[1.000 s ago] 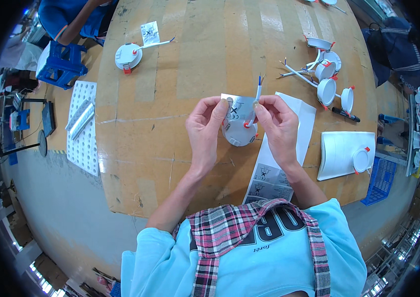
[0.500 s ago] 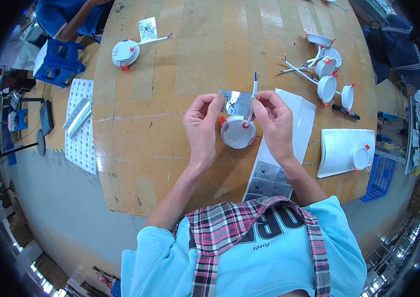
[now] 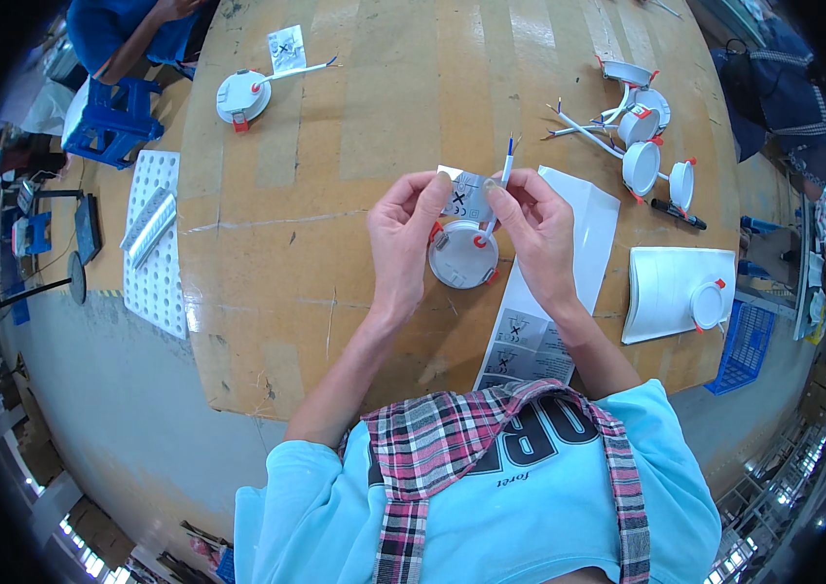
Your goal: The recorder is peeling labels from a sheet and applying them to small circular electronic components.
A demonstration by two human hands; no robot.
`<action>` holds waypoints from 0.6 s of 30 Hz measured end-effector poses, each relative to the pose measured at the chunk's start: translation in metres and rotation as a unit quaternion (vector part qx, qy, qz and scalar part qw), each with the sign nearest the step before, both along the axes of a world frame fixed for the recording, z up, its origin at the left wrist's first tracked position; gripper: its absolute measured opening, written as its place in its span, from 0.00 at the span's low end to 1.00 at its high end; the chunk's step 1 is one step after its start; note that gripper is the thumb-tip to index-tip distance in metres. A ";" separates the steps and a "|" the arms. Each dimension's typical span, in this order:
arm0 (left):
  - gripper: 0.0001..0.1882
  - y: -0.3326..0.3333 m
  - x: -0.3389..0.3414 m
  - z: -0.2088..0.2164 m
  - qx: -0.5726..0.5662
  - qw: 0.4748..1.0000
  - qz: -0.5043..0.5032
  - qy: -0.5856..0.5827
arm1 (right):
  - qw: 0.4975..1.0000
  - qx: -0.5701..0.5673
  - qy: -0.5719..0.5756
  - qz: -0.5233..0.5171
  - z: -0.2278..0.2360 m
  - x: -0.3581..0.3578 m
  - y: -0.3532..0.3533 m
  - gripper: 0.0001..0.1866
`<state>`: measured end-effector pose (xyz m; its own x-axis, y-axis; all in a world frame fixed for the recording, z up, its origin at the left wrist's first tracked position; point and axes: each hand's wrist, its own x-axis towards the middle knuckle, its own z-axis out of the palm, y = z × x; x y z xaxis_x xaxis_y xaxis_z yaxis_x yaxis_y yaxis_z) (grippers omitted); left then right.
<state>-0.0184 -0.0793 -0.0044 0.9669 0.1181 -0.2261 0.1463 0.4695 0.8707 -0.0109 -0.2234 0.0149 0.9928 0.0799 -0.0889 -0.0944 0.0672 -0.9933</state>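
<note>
My left hand (image 3: 401, 234) pinches the left edge of a small silver printed label (image 3: 467, 200) between thumb and fingers. My right hand (image 3: 541, 229) is closed on the label's other edge, right beside the white cable (image 3: 507, 173) with its bare blue wire tip; whether the fingers also grip the cable is hidden. Below the label, a round white downlight (image 3: 463, 258) with red-tipped spring clips lies back side up on the table, the cable rising from it. Partly under my right forearm runs a white label backing strip (image 3: 588, 216), with silver labels (image 3: 522, 341) at its near end.
Another downlight (image 3: 242, 97) with a labelled cable lies far left. Several downlights (image 3: 641, 167) cluster at the right, near a black marker (image 3: 678, 215). A white pad (image 3: 656, 311) carries one downlight (image 3: 708, 306). A perforated white tray (image 3: 152, 292) and a person's arm (image 3: 135, 49) are at the left.
The label has tilted and looks brighter, and its right edge sits closer to the cable. My right thumb has shifted left over the label. The whole view has slid slightly.
</note>
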 end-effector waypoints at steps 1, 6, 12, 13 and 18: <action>0.11 0.002 0.000 -0.003 0.023 1.000 -0.017 0.012 | 1.000 0.000 0.001 0.001 0.000 0.000 0.000 0.09; 0.10 0.004 0.003 -0.007 0.066 0.998 0.016 -0.019 | 1.000 -0.010 0.008 -0.013 0.001 0.000 0.002 0.09; 0.10 0.004 0.005 -0.010 0.071 0.997 0.025 -0.021 | 1.000 -0.010 0.009 -0.022 -0.001 0.001 0.002 0.08; 0.10 0.006 0.006 -0.009 0.041 0.999 0.012 -0.028 | 1.000 -0.010 0.009 -0.022 -0.002 0.001 0.002 0.08; 0.10 0.002 0.006 0.001 0.016 0.998 -0.053 0.031 | 1.000 0.012 0.017 -0.010 -0.001 0.002 0.001 0.07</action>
